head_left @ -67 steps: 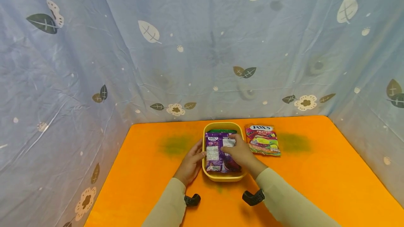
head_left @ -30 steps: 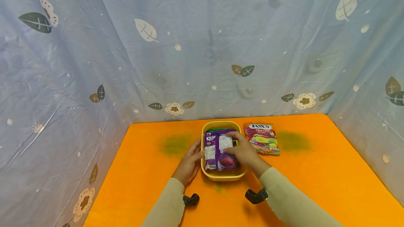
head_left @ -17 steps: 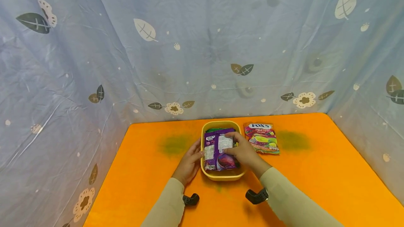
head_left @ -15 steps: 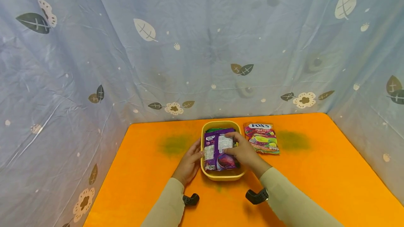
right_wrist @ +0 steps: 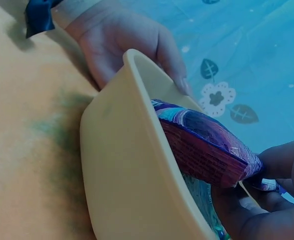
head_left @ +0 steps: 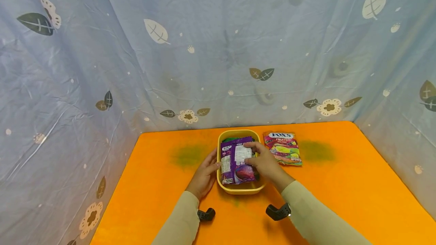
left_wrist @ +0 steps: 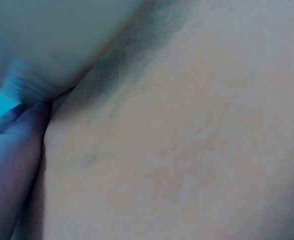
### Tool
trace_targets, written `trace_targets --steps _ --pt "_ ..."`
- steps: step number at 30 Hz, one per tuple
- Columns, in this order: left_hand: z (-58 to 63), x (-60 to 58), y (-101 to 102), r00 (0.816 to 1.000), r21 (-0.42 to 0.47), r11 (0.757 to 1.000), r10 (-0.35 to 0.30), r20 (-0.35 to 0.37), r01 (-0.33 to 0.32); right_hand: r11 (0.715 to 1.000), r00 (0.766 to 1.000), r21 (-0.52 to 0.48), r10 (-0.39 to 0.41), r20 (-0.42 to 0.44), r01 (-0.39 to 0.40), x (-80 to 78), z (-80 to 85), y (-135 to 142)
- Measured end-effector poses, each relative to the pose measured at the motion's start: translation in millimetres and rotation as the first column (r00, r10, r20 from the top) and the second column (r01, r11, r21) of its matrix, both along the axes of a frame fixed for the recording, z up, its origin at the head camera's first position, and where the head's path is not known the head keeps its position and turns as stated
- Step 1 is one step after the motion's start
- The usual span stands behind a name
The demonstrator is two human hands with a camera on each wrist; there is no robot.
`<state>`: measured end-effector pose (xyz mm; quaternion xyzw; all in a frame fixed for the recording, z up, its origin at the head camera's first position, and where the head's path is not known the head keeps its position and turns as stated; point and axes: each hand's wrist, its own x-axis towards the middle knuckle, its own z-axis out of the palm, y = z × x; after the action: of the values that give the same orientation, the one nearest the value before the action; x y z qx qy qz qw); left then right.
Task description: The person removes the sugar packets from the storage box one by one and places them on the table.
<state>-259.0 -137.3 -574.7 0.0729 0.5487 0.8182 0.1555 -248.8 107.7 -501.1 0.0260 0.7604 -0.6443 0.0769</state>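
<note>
A purple Fox's candy bag lies tilted in a yellow plastic tub. My right hand pinches its right edge between thumb and fingers. In the right wrist view the purple bag slopes, its pinched edge by the fingers of the right hand. My left hand holds the tub's left wall; its thumb hooks over the rim, as the right wrist view shows. A green packet peeks out beneath the purple bag, mostly hidden. The left wrist view catches only part of the left hand against the tub.
A red Fox's Fruits candy bag lies flat on the orange tabletop, just right of the tub. Blue patterned curtains close off the back and both sides. Each wrist carries a black camera mount.
Since the earliest frame, the purple bag has turned a little counter-clockwise and its right edge has risen in my right hand's pinch. Over the last half second its top edge shifts slightly upward. My left hand stays put.
</note>
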Motion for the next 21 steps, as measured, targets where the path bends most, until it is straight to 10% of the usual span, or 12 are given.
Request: trace_targets --steps 21 --pt "0.7 0.8 1.1 1.0 -0.007 1.0 0.005 -0.003 -0.005 0.988 0.995 0.118 0.098 -0.013 -0.096 2.8 0.3 1.4"
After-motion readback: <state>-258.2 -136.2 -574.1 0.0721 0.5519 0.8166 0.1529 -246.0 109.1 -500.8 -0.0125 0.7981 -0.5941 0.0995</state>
